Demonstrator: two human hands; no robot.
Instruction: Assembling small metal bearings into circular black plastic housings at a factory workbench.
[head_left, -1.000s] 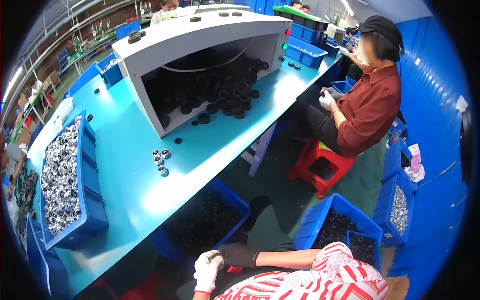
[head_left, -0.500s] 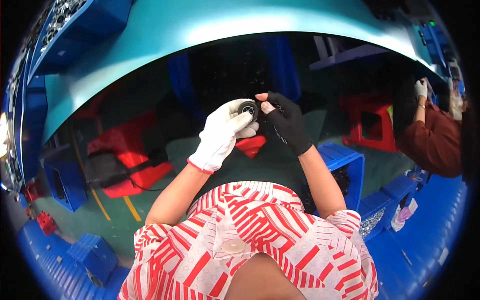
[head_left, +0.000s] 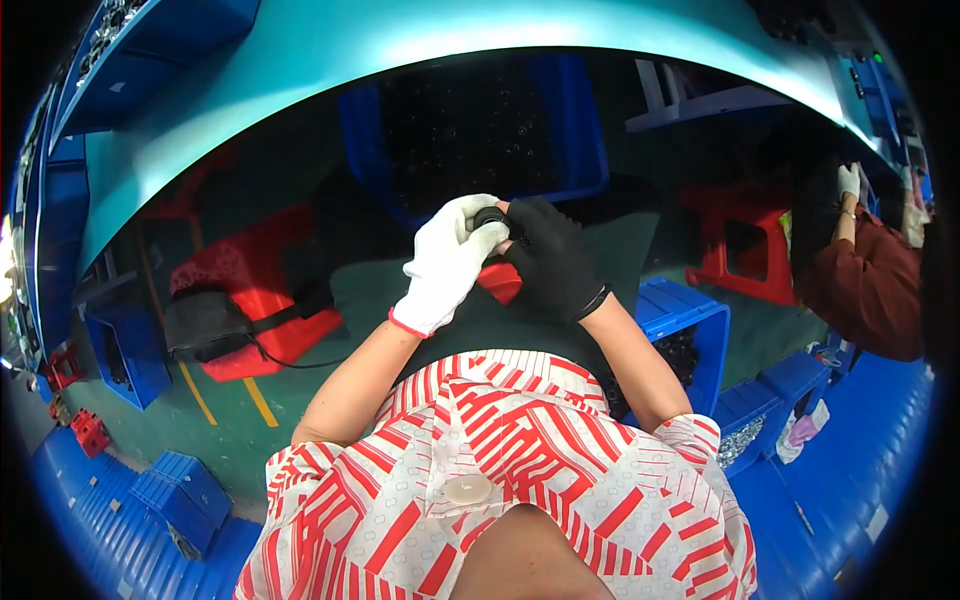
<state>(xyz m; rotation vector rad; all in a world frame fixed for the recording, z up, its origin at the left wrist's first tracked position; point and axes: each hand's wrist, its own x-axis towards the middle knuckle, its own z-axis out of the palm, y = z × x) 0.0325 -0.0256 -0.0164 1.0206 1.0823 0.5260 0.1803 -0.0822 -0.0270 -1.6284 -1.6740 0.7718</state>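
Observation:
My left hand (head_left: 447,258), in a white knit glove with a red cuff, pinches a small round black wheel (head_left: 489,216) between thumb and fingers. My right hand (head_left: 556,255), in a black glove with bare fingertips, is pressed against the wheel from the right. Its fingers are bent round the wheel's side, and the two hands touch. Only part of the wheel's dark rim shows; the rest lies behind the fingers. Both hands are held in front of my body, short of the teal table's edge.
The teal table (head_left: 330,75) curves across the top. Beyond my hands a large blue bin (head_left: 592,150) holds small dark parts. A blue crate (head_left: 712,350) with black parts stands by my right arm. Red stools (head_left: 709,235) are on both sides. A co-worker (head_left: 870,280) sits at right.
My right hand has moved left and closed in on the wheel, its fingers now bent over it. The wheel has turned, so its spoked face no longer shows.

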